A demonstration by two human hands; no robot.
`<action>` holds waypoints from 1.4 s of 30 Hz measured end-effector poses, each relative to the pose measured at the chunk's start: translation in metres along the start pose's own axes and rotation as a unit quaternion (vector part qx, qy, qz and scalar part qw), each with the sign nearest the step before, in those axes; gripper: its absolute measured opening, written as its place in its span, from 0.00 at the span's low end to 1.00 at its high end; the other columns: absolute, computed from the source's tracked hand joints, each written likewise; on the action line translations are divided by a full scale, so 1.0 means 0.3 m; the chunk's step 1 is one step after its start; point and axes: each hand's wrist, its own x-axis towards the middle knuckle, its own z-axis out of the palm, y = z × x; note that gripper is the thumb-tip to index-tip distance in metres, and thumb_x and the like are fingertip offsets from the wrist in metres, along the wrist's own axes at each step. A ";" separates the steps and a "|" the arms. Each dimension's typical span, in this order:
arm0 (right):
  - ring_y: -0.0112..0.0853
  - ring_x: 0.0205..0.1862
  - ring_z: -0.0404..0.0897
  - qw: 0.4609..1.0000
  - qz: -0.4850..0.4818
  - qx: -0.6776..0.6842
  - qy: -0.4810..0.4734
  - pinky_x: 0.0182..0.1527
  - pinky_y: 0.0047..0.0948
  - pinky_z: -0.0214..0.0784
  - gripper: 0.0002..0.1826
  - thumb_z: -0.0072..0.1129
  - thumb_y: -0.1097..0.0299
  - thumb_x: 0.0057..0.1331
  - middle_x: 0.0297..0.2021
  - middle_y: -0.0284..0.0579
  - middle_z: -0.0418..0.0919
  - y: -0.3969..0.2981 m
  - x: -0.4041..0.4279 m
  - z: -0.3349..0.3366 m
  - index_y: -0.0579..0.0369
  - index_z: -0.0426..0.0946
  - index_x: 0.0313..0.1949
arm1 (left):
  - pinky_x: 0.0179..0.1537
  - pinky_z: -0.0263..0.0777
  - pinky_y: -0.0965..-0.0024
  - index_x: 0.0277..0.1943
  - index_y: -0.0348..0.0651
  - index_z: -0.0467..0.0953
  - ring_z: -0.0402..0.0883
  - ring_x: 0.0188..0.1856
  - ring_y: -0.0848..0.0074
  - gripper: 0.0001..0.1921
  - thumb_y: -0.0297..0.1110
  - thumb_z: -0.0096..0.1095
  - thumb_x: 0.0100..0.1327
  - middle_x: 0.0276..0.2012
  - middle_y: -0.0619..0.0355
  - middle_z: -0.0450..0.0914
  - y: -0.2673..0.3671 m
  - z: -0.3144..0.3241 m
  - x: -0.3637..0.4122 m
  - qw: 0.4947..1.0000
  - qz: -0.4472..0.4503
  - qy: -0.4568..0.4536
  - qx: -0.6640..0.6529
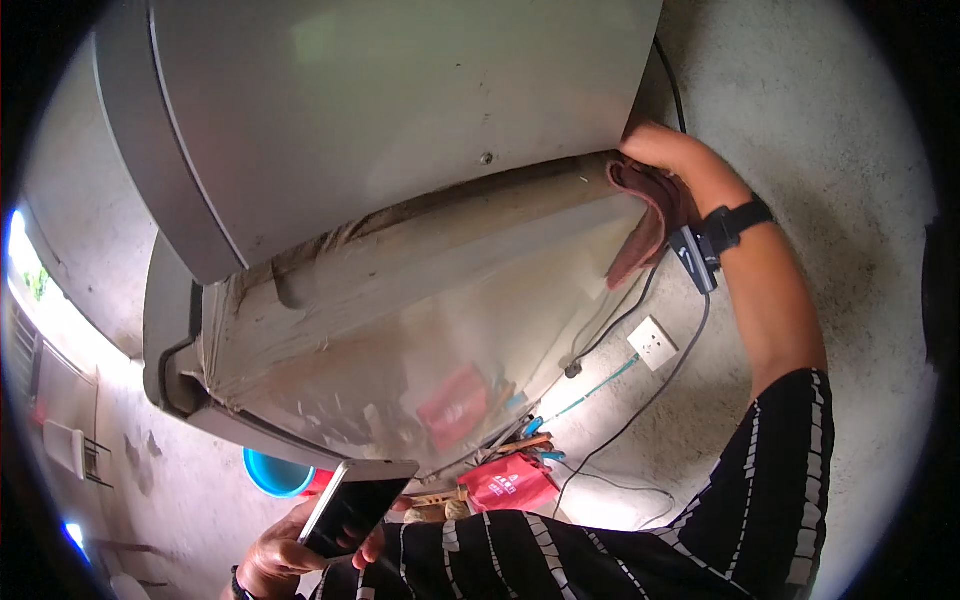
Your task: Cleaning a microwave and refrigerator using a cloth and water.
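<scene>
A smartphone (pixel 358 510) with a white frame and a dark screen rests in my left hand (pixel 281 551) at the lower left, close to my striped shirt. My right arm reaches up to the far side edge of a large grey appliance (pixel 405 90), which looks like a refrigerator. Behind that edge the fingers of my right hand (pixel 651 145) are hidden. From this hand hangs a brown cloth (pixel 649 214), against the appliance's dusty, glossy lower side (pixel 450 315). A strap on my right forearm carries a small dark device (pixel 696 259) with a cable.
A white wall socket (pixel 652 343) sits on the rough concrete wall, near a black plug (pixel 573 370) on a cord. Below lie a red bag (pixel 508 481) bearing writing and several tools. A blue basin (pixel 277 472) stands past the appliance; a white chair (pixel 66 448) is farther left.
</scene>
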 end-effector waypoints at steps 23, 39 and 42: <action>0.46 0.49 0.76 0.945 0.002 0.221 0.242 0.55 0.35 0.64 0.24 0.47 0.67 0.53 0.44 0.58 0.78 -0.297 -0.423 0.049 0.71 0.72 0.47 | 0.37 0.69 0.76 0.63 0.25 0.56 0.75 0.38 0.74 0.46 0.39 0.61 0.38 0.37 0.50 0.76 -0.012 -0.003 -0.200 0.991 0.088 -0.032 0.096; 0.51 0.51 0.72 0.946 -0.168 0.179 0.214 0.59 0.38 0.60 0.28 0.54 0.69 0.44 0.47 0.59 0.75 -0.762 -0.435 -0.047 0.66 0.73 0.48 | 0.35 0.63 0.75 0.66 0.31 0.55 0.71 0.36 0.74 0.47 0.38 0.55 0.36 0.45 0.47 0.67 0.025 -0.066 -0.285 0.992 0.075 -0.018 0.100; 0.53 0.49 0.72 0.964 -0.139 0.198 0.109 0.56 0.37 0.62 0.29 0.55 0.67 0.42 0.44 0.62 0.75 -0.854 -0.436 -0.116 0.68 0.71 0.47 | 0.35 0.68 0.72 0.67 0.30 0.50 0.75 0.39 0.68 0.52 0.39 0.59 0.35 0.59 0.34 0.64 0.025 -0.094 -0.303 0.994 0.070 -0.024 0.085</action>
